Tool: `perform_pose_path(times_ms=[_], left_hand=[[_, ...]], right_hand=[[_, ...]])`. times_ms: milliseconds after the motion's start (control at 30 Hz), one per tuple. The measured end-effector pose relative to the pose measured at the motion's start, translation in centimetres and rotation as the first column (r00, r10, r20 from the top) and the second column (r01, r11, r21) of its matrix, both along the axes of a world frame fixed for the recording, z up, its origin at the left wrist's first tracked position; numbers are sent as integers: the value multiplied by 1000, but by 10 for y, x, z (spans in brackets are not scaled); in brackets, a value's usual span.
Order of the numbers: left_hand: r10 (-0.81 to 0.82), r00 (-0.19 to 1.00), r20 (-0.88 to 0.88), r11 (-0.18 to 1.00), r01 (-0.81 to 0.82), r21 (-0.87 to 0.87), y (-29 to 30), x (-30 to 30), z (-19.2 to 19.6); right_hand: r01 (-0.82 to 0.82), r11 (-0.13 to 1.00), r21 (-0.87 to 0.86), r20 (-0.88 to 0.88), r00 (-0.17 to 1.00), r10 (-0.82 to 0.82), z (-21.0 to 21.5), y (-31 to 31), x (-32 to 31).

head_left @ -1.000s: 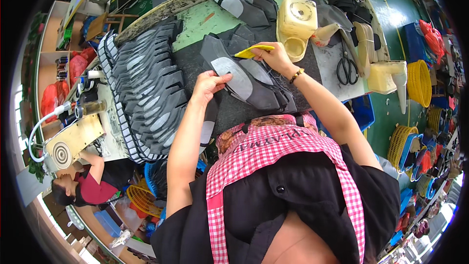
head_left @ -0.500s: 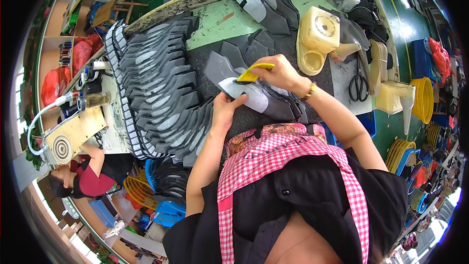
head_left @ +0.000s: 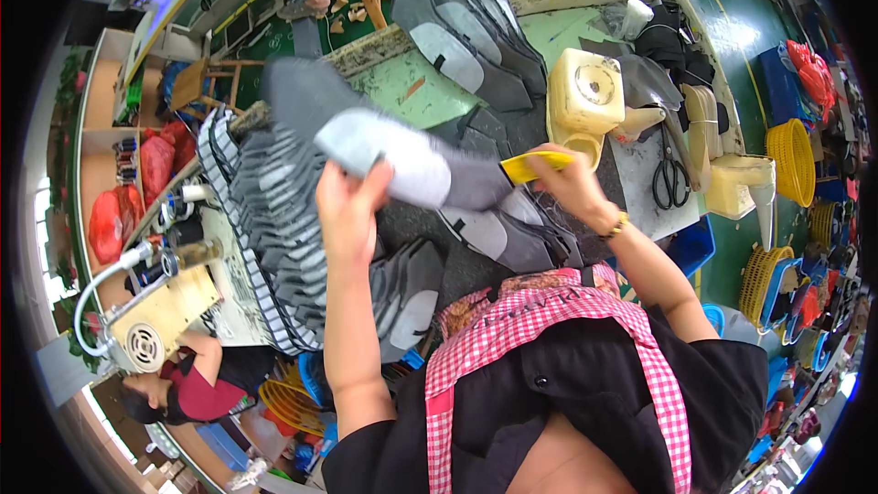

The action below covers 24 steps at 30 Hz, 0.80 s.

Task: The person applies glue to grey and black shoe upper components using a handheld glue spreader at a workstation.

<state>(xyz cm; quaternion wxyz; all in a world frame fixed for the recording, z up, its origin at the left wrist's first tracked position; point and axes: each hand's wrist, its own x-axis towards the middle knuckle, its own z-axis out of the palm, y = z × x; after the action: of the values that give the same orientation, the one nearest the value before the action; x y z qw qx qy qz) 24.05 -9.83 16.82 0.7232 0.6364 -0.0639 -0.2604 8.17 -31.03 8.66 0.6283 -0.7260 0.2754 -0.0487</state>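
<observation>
My left hand (head_left: 352, 206) is closed on the light patch of a dark grey shoe upper piece (head_left: 389, 151), raised over the table and blurred by motion. My right hand (head_left: 572, 187) pinches a flat yellow scraper (head_left: 529, 167) beside a cream glue pot (head_left: 585, 91). The scraper's tip meets the piece's right end in the picture; whether they touch I cannot tell. Below lie more upper pieces (head_left: 508, 238) with light patches, close to my apron. A long overlapping row of similar pieces (head_left: 283, 192) covers the table's left side.
A fanned pile of upper pieces (head_left: 457, 37) lies at the far edge. Black scissors (head_left: 670, 185) and a cream container (head_left: 736, 185) are on the right. Yellow baskets (head_left: 789, 160) stand beyond. Left of the table, a co-worker (head_left: 201, 380) sits near a sewing machine (head_left: 165, 311).
My left hand has lifted the upper piece off the pile and moved it up and left. My right hand has shifted right with the scraper. The view has tilted slightly.
</observation>
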Motion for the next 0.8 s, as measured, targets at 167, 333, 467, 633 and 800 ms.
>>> perform_pose_path(times_ms=[167, 333, 467, 633, 800], left_hand=[[-246, 969, -7, 968, 245, -45, -84, 102, -93], [-174, 979, -107, 984, 177, 19, -105, 127, -146], [-111, 954, 279, 878, -37, 478, -46, 93, -118], [-168, 970, 177, 795, 28, 605, 25, -58, -124], [-27, 999, -19, 904, 33, 427, 10, -100, -143]], right_hand=[[-64, 828, -557, -115, 993, -1, 14, -47, -39], [18, 551, -835, 42, 999, 31, -2, -36, -43], [58, 643, -763, 74, 997, -2, 2, -31, -59], [-6, 997, 70, -45, 999, 9, 23, -23, -40], [-193, 798, -570, 288, 863, 414, -48, 19, 75]])
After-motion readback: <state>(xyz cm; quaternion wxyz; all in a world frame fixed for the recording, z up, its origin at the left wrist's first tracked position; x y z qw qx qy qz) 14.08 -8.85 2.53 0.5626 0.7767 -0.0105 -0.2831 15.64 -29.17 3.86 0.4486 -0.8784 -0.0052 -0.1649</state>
